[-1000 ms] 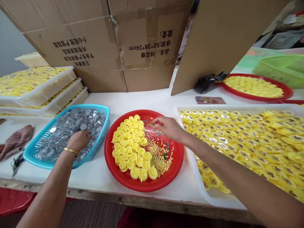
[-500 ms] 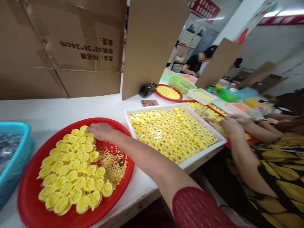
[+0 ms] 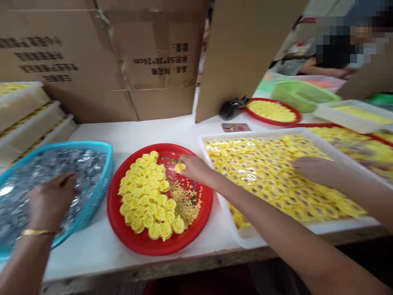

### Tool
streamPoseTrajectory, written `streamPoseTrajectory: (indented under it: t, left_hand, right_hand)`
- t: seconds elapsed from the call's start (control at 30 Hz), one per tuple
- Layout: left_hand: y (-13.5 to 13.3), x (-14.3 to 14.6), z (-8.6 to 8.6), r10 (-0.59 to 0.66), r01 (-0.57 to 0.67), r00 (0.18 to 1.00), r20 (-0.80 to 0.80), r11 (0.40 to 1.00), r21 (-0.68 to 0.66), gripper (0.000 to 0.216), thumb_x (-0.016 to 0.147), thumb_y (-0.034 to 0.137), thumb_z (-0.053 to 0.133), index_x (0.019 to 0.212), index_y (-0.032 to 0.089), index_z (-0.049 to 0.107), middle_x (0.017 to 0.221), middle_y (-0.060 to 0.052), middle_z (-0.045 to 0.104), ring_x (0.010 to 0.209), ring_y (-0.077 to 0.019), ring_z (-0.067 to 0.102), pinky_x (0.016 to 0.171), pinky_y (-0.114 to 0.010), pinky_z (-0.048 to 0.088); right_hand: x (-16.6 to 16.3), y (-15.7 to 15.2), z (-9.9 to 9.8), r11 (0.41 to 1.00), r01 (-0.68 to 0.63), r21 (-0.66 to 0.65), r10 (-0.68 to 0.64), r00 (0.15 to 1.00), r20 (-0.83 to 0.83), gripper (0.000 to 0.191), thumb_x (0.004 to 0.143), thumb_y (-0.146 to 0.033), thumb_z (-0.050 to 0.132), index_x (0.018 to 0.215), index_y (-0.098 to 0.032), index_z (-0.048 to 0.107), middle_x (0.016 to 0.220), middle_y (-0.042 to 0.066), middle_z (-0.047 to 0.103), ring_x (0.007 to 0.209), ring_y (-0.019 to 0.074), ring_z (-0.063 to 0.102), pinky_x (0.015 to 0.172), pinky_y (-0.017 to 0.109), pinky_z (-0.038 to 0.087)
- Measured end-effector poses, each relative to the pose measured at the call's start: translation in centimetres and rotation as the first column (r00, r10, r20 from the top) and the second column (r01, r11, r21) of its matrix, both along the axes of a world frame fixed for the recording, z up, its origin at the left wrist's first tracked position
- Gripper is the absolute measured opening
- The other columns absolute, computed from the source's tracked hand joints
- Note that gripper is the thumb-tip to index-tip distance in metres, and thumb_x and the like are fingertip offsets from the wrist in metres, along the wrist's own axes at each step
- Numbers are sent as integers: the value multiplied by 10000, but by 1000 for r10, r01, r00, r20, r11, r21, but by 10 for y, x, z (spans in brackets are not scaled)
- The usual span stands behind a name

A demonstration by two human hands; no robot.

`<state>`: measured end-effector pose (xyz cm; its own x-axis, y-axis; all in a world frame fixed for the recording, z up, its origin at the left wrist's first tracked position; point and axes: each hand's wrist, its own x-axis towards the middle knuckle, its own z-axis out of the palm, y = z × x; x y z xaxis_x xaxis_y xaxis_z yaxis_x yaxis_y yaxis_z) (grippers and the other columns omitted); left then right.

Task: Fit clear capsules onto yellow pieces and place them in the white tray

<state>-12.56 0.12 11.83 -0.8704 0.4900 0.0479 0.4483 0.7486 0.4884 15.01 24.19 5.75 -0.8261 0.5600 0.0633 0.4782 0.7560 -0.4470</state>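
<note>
My right hand [image 3: 193, 169] hovers over the red round tray [image 3: 129, 239] and pinches a small yellow cup [image 3: 180, 166] at its fingertips. Rows of yellow cups [image 3: 147, 192] fill the tray's left half, with small yellow beads [image 3: 187, 200] loose on its right. My left hand [image 3: 50, 203], with a gold bangle on the wrist, reaches into the blue basket [image 3: 95, 200] of clear plastic lids [image 3: 37, 172], fingers curled among them. What those fingers hold is hidden.
A white tray [image 3: 337, 227] packed with filled yellow cups lies to the right, another person's hand [image 3: 310, 168] resting on it. Cardboard boxes [image 3: 123, 57] wall the back. Stacked white trays [image 3: 27, 119] stand at left. A second red tray [image 3: 272, 111], green basket [image 3: 299, 95] and black object [image 3: 230, 108] lie beyond.
The camera swung right and then back left. My right hand lifted a yellow cup from the rows and moved right over the tray. My left hand shifted within the basket.
</note>
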Motion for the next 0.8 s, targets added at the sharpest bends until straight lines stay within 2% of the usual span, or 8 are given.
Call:
streamPoseTrajectory:
  t: [0.1, 0.27, 0.33, 0.43, 0.5, 0.57, 0.67, 0.8]
  left_hand:
    - [13, -3, -11, -10, 4, 996, 93, 998, 66, 303, 808, 339, 531, 1053, 232, 673, 579, 54, 657, 647, -166, 641, 630, -233, 455]
    - [10, -22, -20, -75, 45, 977, -198, 988, -151, 223, 751, 339, 612, 894, 230, 744, 707, -4, 670, 666, -180, 571, 553, -235, 356]
    - [4, -23, -14, 33, -38, 980, -195, 999, -24, 187, 740, 333, 631, 863, 243, 739, 672, 25, 645, 602, -148, 539, 531, -224, 351]
    - [7, 8, -3, 141, -165, 985, 99, 938, 304, 187, 707, 310, 671, 867, 227, 718, 530, 64, 585, 488, -116, 531, 504, -221, 414]
    - [17, 47, -1, -65, -72, 956, 287, 894, 443, 173, 673, 266, 703, 828, 192, 712, 595, 44, 649, 510, -112, 573, 539, -236, 478]
    - [32, 88, -10, -333, 91, 850, 409, 857, 507, 167, 678, 281, 705, 790, 157, 720, 657, -8, 691, 524, -125, 606, 533, -251, 506]
    - [55, 133, -34, -483, 154, 740, 468, 799, 582, 174, 709, 297, 695, 790, 147, 724, 692, -30, 693, 492, -116, 595, 448, -229, 482]
    - [74, 156, -60, -551, 273, 777, 303, 730, 627, 184, 807, 292, 623, 908, 181, 729, 676, -10, 664, 474, -90, 555, 442, -211, 446]
  right_hand:
    - [19, -13, -12, 999, 21, -30, -22, 999, -32, 266, 735, -129, 568, 1000, -149, 563, 991, 123, 678, 791, 216, 635, 714, 323, 454]
    - [32, -39, -11, 995, 78, -69, -83, 994, -67, 279, 741, -166, 592, 1014, -169, 533, 942, 76, 666, 729, 177, 619, 686, 302, 447]
    - [33, -45, -8, 991, 94, -99, -102, 991, -81, 253, 748, -189, 596, 991, -178, 523, 909, 63, 660, 692, 168, 606, 657, 297, 441]
    - [32, -51, -5, 982, 119, -147, -133, 987, -86, 238, 732, -197, 607, 947, -193, 506, 836, 37, 641, 652, 161, 588, 623, 295, 431]
    - [31, -54, -4, 971, 127, -203, -150, 984, -100, 236, 715, -181, 608, 918, -199, 491, 804, 21, 622, 642, 154, 580, 614, 292, 434]
    - [30, -58, -2, 948, 126, -294, -169, 977, -126, 223, 705, -160, 597, 889, -201, 477, 777, 5, 600, 634, 142, 573, 604, 286, 444]
    - [30, -62, 2, 862, 73, -502, -192, 963, -188, 214, 716, -166, 598, 885, -205, 473, 818, 3, 581, 652, 125, 569, 586, 272, 472]
    - [34, -65, 5, 561, -92, -823, -260, 924, -281, 268, 730, -218, 652, 945, -216, 492, 955, 18, 548, 759, 122, 578, 610, 282, 557]
